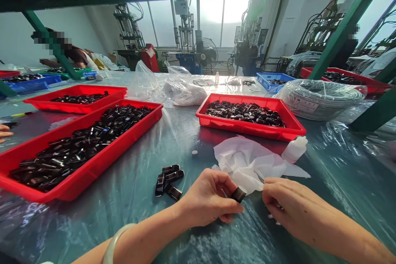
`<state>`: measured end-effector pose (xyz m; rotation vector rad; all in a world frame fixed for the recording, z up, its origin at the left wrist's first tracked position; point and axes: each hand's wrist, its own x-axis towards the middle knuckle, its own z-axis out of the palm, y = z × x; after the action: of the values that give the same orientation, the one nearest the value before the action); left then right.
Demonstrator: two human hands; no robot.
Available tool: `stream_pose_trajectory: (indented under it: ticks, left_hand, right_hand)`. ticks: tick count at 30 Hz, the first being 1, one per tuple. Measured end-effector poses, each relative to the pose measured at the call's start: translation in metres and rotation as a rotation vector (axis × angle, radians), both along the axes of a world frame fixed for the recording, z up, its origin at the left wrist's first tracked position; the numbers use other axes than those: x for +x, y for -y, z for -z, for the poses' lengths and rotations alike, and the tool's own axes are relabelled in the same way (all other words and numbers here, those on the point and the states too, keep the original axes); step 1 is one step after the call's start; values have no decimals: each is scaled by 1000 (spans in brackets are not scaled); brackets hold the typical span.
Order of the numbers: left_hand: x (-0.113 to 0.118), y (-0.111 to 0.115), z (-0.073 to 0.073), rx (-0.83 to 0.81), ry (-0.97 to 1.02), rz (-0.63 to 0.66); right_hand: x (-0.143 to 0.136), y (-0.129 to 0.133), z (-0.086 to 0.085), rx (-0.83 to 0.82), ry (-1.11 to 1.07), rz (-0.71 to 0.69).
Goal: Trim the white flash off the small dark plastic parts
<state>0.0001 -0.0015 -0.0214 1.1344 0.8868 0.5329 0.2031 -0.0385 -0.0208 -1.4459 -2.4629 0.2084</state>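
Observation:
My left hand [210, 198] is closed around a small black plastic casing [239, 194], held between thumb and fingers. To its right, my right hand [291, 204] has its fingers curled together; what they hold, if anything, is hidden. Small white bits [277, 223] show under those fingers. A crumpled white cloth or tissue [244, 161] lies just beyond both hands, its edge close to my right fingertips. By my left wrist several loose black casings [173, 192] rest on the plastic-covered table. A white bottle [294, 149] lies tilted at the cloth's right end.
Red trays [148, 121] of black casings stand at left, with another red tray [247, 129] ahead. A wrapped cable coil [318, 99] sits at right. Green frame posts [340, 41] and an overhead beam border the table. A person's hand [4, 132] shows at far left.

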Motion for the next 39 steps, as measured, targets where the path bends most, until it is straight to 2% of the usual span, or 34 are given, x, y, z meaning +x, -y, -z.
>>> stream_pose_trajectory:
  ticks: [6, 11, 19, 30, 39]
  left_hand:
    - [0, 2, 0, -5, 24, 31]
    - [-1, 2, 4, 7, 31, 36]
    - [0, 3, 1, 18, 35, -18]
    - [1, 4, -1, 35, 45, -60]
    - [-1, 4, 0, 14, 55, -51]
  right_hand:
    - [-21, -4, -17, -188, -319, 150]
    - [-36, -2, -15, -210, -548, 152]
    - [-38, 0, -14, -94, -579, 122]
    - [-39, -1, -10, 71, -636, -13]
    - [-40, -1, -9, 16, -626, -45]
